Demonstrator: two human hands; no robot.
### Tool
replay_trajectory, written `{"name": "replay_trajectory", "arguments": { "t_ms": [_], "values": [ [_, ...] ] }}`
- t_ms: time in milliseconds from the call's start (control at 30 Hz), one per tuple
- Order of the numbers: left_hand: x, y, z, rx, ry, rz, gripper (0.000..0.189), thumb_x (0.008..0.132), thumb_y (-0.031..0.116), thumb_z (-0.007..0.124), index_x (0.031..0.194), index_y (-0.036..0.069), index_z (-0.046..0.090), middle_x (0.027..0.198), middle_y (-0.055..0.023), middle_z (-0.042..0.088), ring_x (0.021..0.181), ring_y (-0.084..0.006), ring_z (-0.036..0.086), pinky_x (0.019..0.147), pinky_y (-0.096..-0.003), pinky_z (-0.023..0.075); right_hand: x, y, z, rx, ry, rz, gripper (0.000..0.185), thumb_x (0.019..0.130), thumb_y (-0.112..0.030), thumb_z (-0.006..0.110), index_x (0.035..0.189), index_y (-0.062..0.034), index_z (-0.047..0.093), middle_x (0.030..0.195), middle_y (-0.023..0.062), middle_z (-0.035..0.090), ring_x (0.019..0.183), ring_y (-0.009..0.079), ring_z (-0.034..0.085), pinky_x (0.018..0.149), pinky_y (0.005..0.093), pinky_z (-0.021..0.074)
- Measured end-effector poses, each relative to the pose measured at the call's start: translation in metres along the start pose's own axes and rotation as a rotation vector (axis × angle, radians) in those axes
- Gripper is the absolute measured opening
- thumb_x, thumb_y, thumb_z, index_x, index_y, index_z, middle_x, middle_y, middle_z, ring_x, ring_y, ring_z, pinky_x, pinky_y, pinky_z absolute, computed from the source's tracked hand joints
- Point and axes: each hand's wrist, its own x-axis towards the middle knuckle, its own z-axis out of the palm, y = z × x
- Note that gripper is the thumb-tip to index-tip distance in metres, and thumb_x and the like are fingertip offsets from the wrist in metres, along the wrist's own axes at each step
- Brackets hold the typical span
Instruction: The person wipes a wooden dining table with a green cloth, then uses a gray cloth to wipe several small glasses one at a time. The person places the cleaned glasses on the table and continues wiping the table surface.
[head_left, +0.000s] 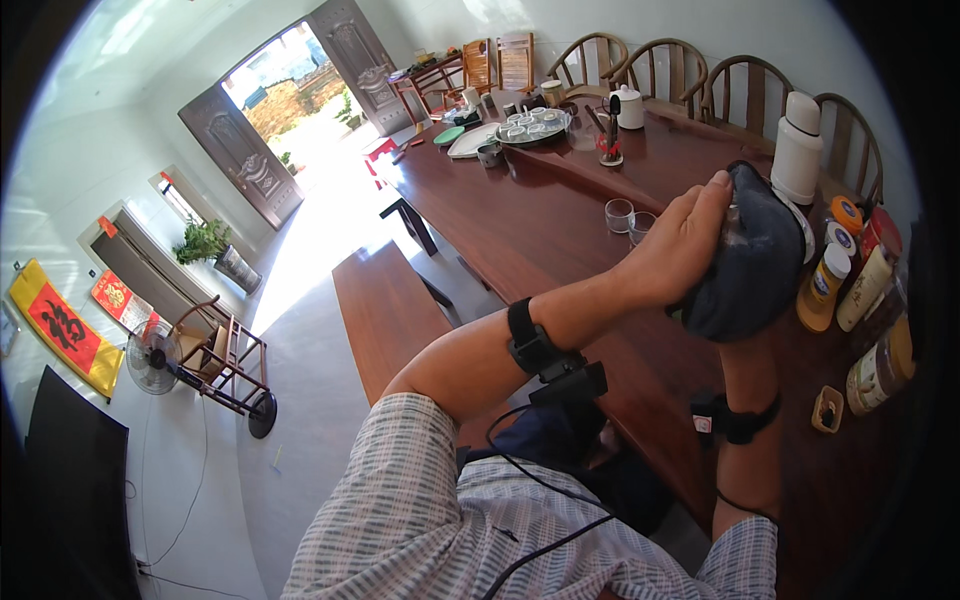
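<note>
A dark blue cloth item (757, 262), with pale marks and a whitish edge on its far side, is held up over the table's near right part. It may be a shoe or a cap; I cannot tell which. My left hand (675, 244) lies along its left side, fingers straight and together, thumb hidden. My right forearm (750, 375) rises to the item from below, and the cloth hides my right hand. Black straps with small devices circle both wrists. Close to my left hand, two clear glasses (619, 215) stand on the dark red wooden table (525, 240).
At right stand a white thermos (796, 150), several jars and bottles (823, 286) and a small dish (827, 409). Farther back are a cutlery holder (610, 148), a white lidded jar (627, 107) and a tray of cups (532, 126). A bench (390, 300) runs alongside. A black cable crosses my shirt.
</note>
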Motion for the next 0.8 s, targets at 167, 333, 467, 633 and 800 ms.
{"name": "replay_trajectory", "arguments": {
  "t_ms": [167,333,467,633,800],
  "values": [
    [-0.01,0.006,0.009,0.375,0.019,0.337,0.038,0.114,0.033,0.048,0.107,-0.005,0.044,0.084,-0.0274,0.062,0.08,-0.0467,0.062,0.073,-0.0516,0.0473,-0.006,-0.003,-0.021,-0.054,-0.03,0.091,0.039,0.103,-0.03,0.06,0.119,0.005,0.068,0.108,0.0163,0.072,0.1,0.032,0.071,0.086,0.0428,0.0548],
    [0.0,0.016,0.017,0.484,-0.096,0.562,0.049,0.106,0.035,0.064,0.116,-0.006,0.039,0.074,-0.0283,0.06,0.072,-0.0501,0.063,0.067,-0.0523,0.0487,-0.021,0.002,-0.054,0.298,0.096,0.258,0.044,0.112,-0.032,0.052,0.139,0.0021,0.06,0.13,0.0111,0.067,0.113,0.0217,0.069,0.092,0.0392,0.0574],
    [0.004,0.021,0.023,0.368,-0.139,0.66,0.058,0.103,0.038,0.069,0.125,-0.007,0.04,0.084,-0.0245,0.066,0.079,-0.0401,0.069,0.071,-0.046,0.0535,-0.024,0.015,-0.064,0.606,0.124,0.61,0.048,0.114,-0.033,0.05,0.148,0.0004,0.053,0.138,0.0123,0.063,0.123,0.0236,0.067,0.106,0.0399,0.056],
    [0.01,0.023,0.009,0.018,-0.278,0.306,0.058,0.105,0.038,0.069,0.132,-0.005,0.04,0.094,-0.0169,0.068,0.088,-0.0194,0.069,0.078,-0.0331,0.0541,-0.022,0.019,-0.071,0.782,0.164,0.717,0.044,0.114,-0.029,0.05,0.147,0.0004,0.055,0.139,0.0125,0.064,0.125,0.0239,0.066,0.109,0.037,0.0548],
    [0.022,0.018,0.009,0.053,-0.153,0.761,0.055,0.103,0.032,0.066,0.136,-0.006,0.044,0.104,-0.0234,0.063,0.088,-0.032,0.065,0.076,-0.0413,0.0511,-0.021,0.004,-0.08,0.685,-0.051,0.703,0.038,0.112,-0.023,0.053,0.141,0.0018,0.06,0.133,0.0116,0.067,0.12,0.0203,0.067,0.102,0.0331,0.0552]
  ]
}}
